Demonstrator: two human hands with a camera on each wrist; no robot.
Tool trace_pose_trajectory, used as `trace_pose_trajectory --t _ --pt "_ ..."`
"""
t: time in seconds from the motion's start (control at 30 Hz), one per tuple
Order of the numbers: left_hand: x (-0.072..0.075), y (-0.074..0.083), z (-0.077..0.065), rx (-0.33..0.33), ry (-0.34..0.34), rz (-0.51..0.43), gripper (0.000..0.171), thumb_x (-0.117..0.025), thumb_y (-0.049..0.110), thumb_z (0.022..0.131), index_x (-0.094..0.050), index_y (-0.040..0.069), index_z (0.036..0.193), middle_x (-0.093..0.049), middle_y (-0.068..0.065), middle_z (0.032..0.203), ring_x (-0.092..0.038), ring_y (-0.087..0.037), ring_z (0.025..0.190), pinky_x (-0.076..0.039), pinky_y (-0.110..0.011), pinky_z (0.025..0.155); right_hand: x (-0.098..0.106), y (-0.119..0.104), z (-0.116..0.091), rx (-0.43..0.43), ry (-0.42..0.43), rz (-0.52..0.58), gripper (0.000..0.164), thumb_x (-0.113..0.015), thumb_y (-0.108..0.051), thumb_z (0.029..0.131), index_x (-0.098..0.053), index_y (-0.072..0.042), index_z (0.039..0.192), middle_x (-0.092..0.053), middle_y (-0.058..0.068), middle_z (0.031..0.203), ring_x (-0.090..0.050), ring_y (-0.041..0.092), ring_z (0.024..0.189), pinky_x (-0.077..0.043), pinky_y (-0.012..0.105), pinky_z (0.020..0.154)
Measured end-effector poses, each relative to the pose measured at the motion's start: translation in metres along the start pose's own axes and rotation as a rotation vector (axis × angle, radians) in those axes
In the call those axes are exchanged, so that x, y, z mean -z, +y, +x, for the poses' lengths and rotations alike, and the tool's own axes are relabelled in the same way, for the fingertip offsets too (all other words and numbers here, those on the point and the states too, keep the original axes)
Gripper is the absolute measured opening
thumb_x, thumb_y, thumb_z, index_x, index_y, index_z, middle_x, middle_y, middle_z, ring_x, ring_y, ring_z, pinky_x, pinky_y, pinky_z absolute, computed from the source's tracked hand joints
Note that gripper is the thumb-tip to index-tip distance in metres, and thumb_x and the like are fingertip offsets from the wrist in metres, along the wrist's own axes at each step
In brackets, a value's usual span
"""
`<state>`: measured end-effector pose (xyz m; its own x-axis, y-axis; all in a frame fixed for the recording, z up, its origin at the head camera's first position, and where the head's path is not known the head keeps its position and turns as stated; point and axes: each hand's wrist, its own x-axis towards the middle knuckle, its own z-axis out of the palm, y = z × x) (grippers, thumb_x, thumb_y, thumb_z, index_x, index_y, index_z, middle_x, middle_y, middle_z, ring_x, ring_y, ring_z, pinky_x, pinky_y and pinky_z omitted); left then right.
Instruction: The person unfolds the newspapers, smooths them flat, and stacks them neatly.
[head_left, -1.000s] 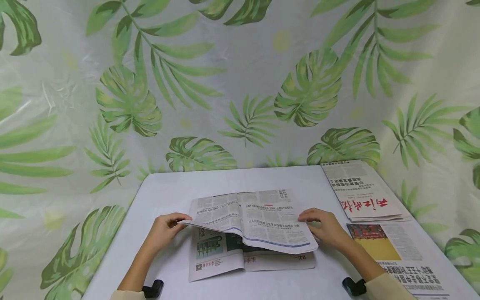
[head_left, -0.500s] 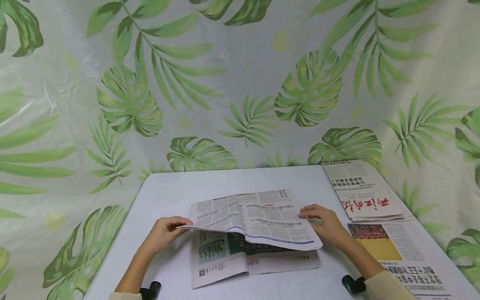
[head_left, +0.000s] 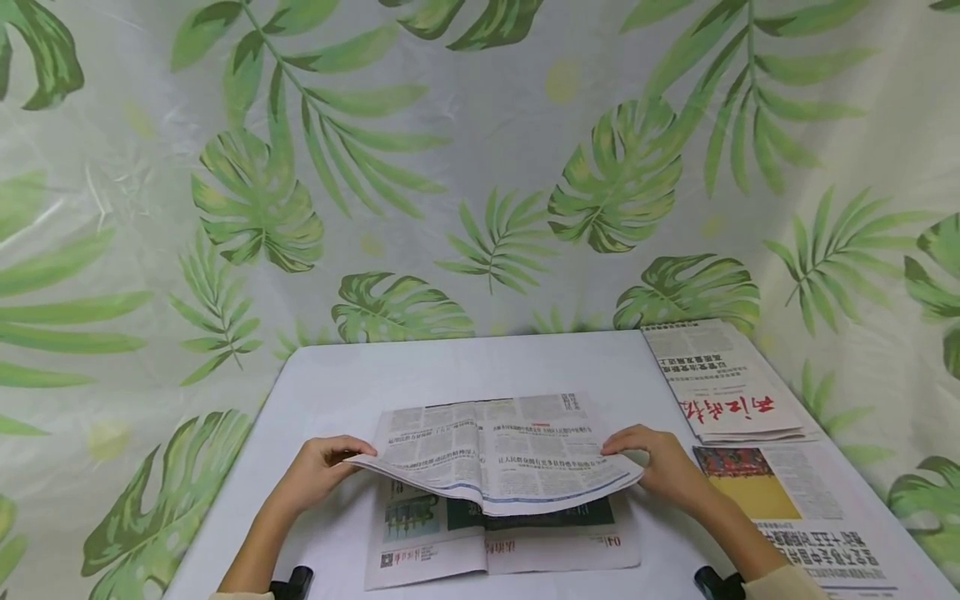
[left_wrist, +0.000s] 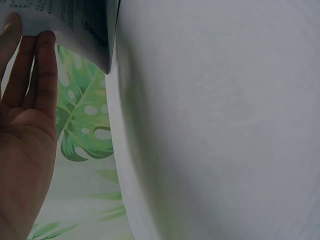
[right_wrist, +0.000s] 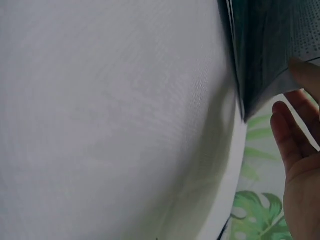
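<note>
Newspaper (head_left: 525,454) at lower centre of the head view, spread open between left hand (head_left: 318,471) and right hand (head_left: 656,467); long axis apparently running left to right, hand to hand, with the central crease crossing it toward the bottom of the frame; lower edge held up, sagging at the middle; neither hand clearly nearer, each at its own side; left hand pinching the left edge between thumb and fairly straight fingers, closed down to the paper; right hand likewise on the right edge; underneath, partly covered, lower pages (head_left: 423,542) lying on the white table (head_left: 330,375); cannot tell whether joined to the raised sheets; well apart at right of frame, a folded paper (head_left: 723,375) just above a printed page (head_left: 802,517) with a red-and-yellow picture; at the bottom edge, dark wrist devices (head_left: 292,583) and pale sleeves (head_left: 783,583); behind, across the upper frame, a leaf-patterned backdrop (head_left: 405,242).
</note>
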<state>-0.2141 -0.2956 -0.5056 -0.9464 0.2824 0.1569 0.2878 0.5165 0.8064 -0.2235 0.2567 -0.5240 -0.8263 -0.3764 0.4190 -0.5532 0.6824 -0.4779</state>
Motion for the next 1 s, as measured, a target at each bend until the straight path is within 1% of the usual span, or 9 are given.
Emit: trace_pose_trajectory --t 0.07,0.23,0.3,0.53,0.63,0.73,0.83,0.9,1.0 --pt "0.001 0.001 -0.002 -0.004 0.0 -0.011 0.02 -0.076 0.006 0.092 -0.08 0.021 0.104 -0.078 -0.003 0.111 -0.069 -0.001 0.102 -0.058 -0.022 0.084 0.001 -0.002 -0.002 0.014 0.023 0.005 0.036 -0.091 -0.005 0.07 -0.081 -0.028 0.096 -0.077 -0.012 0.101 -0.072 0.015 0.099 -0.058 0.037 0.088" --pt "0.002 0.002 -0.007 -0.024 0.014 -0.029 0.015 -0.077 0.01 0.091 -0.081 0.019 0.103 -0.079 -0.003 0.107 -0.07 -0.002 0.099 -0.059 -0.023 0.082 0.006 -0.005 -0.005 0.042 0.073 0.067 0.037 -0.09 -0.001 0.07 -0.081 -0.026 0.096 -0.077 -0.01 0.099 -0.072 0.01 0.095 -0.051 0.015 0.088" --pt "0.003 0.004 -0.009 -0.027 0.017 -0.033 0.014 -0.077 0.012 0.092 -0.081 0.019 0.102 -0.079 -0.002 0.107 -0.07 -0.002 0.099 -0.059 -0.023 0.082 0.008 -0.007 -0.006 0.045 0.077 0.086 0.036 -0.089 -0.001 0.072 -0.081 -0.025 0.097 -0.077 -0.009 0.099 -0.071 0.009 0.094 -0.048 0.01 0.087" --pt "0.007 0.008 -0.016 -0.043 0.017 -0.038 0.009 -0.075 0.016 0.094 -0.08 0.018 0.102 -0.079 0.0 0.101 -0.073 -0.004 0.092 -0.06 -0.026 0.077 0.019 -0.02 -0.012 0.033 0.061 0.087 0.035 -0.089 -0.006 0.074 -0.079 -0.03 0.098 -0.076 -0.013 0.101 -0.07 0.004 0.095 -0.048 0.009 0.083" --pt "0.01 0.01 -0.018 -0.045 0.024 -0.023 0.008 -0.074 0.018 0.096 -0.08 0.02 0.101 -0.078 0.004 0.099 -0.074 -0.005 0.091 -0.06 -0.025 0.078 0.024 -0.026 -0.012 0.056 0.062 0.095 0.037 -0.089 -0.003 0.074 -0.079 -0.028 0.099 -0.076 -0.011 0.102 -0.071 0.005 0.095 -0.049 0.01 0.083" --pt "0.012 0.012 -0.018 -0.054 0.048 -0.009 0.007 -0.074 0.02 0.095 -0.08 0.02 0.099 -0.078 0.006 0.098 -0.073 -0.004 0.093 -0.059 -0.024 0.083 0.03 -0.031 -0.011 0.071 0.07 0.1 0.042 -0.088 0.005 0.072 -0.079 -0.025 0.101 -0.076 -0.009 0.102 -0.071 0.005 0.094 -0.052 0.013 0.081" --pt "0.013 0.014 -0.017 -0.05 0.085 -0.009 0.005 -0.075 0.02 0.094 -0.079 0.018 0.097 -0.078 0.005 0.097 -0.072 -0.003 0.095 -0.058 -0.023 0.085 0.035 -0.034 -0.009 0.075 0.087 0.088 0.048 -0.086 0.011 0.071 -0.079 -0.025 0.101 -0.076 -0.011 0.101 -0.07 0.003 0.093 -0.053 0.013 0.082" --pt "0.014 0.016 -0.015 -0.042 0.109 -0.015 0.005 -0.076 0.019 0.094 -0.079 0.017 0.096 -0.078 0.001 0.096 -0.072 -0.002 0.095 -0.058 -0.024 0.085 0.038 -0.034 -0.005 0.085 0.104 0.091 0.05 -0.085 0.013 0.071 -0.078 -0.026 0.102 -0.076 -0.012 0.099 -0.071 0.003 0.092 -0.052 0.011 0.084" --pt "0.014 0.019 -0.01 -0.036 0.146 0.001 0.006 -0.075 0.018 0.095 -0.078 0.015 0.098 -0.079 -0.003 0.096 -0.072 -0.001 0.094 -0.058 -0.023 0.082 0.041 -0.034 0.002 0.106 0.138 0.103 0.047 -0.085 0.011 0.075 -0.078 -0.027 0.101 -0.076 -0.012 0.097 -0.072 0.003 0.09 -0.051 0.009 0.085"
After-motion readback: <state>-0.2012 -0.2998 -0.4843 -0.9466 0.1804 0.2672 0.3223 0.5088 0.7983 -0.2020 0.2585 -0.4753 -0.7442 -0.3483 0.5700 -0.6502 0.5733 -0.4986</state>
